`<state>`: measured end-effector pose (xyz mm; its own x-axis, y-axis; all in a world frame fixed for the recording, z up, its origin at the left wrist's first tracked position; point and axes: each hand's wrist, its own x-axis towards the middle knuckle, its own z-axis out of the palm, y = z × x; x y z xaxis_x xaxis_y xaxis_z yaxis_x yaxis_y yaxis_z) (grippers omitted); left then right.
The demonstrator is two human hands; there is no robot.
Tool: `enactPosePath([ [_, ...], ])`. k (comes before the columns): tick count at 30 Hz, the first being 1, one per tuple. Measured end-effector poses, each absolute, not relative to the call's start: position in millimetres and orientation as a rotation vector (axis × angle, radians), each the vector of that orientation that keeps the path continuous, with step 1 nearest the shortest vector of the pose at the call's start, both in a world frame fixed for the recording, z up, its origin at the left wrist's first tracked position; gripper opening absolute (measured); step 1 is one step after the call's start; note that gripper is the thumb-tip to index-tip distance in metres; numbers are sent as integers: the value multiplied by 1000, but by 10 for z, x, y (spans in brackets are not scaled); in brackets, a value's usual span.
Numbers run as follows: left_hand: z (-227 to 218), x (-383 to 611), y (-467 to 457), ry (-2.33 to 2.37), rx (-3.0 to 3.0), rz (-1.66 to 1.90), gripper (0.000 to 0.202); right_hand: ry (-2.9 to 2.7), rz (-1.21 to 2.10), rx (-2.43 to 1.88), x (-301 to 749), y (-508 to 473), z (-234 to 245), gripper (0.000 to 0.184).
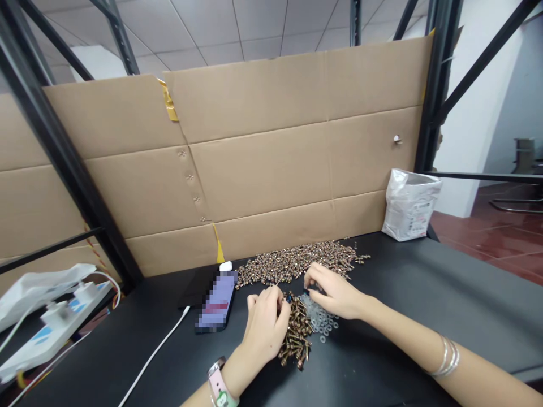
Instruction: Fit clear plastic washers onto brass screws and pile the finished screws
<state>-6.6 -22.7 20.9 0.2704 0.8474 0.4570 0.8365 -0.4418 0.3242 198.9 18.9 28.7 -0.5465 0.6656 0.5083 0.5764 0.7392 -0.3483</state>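
My left hand is curled at the left side of a small heap of bronze-coloured bolts. Its fingertips are pressed together; whatever they hold is hidden. Against that heap lies a pile of pale, translucent washers. My right hand bends over the washers with thumb and fingers closing in a pinch, too small to make out what is in it. Behind both hands spreads a long, larger heap of small bronze-coloured fasteners.
A phone lies left of my hands, near a white cable. Far left is a white power strip. A cardboard panel closes the back of the black table. A white plastic bag stands back right.
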Motion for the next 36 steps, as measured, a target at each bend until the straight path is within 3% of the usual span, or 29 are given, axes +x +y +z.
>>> enactPosePath([
  [5,186,-71,-243,1751,2504,861,3,-2219,-55,-1168,2076,488,95,14],
  [8,190,-83,-247,1754,2480,906,7,-2225,-115,-1211,2076,622,15,12],
  [13,194,-73,-263,1708,2472,942,11,-2229,-111,-1204,2018,727,-11,5],
  [20,181,-73,-246,1637,2498,925,9,-2229,21,-1112,1973,589,87,9],
  [23,211,-80,-252,1563,2528,918,12,-2242,266,-1014,1909,403,169,7],
  [27,270,-74,-289,1361,2608,833,19,-2102,959,-854,1829,169,287,4],
  [33,274,-54,-288,1282,2672,849,28,-1669,1687,-806,1724,1,329,27],
  [36,261,-50,-285,1301,2686,901,26,-1435,1701,-900,1596,-45,218,39],
])
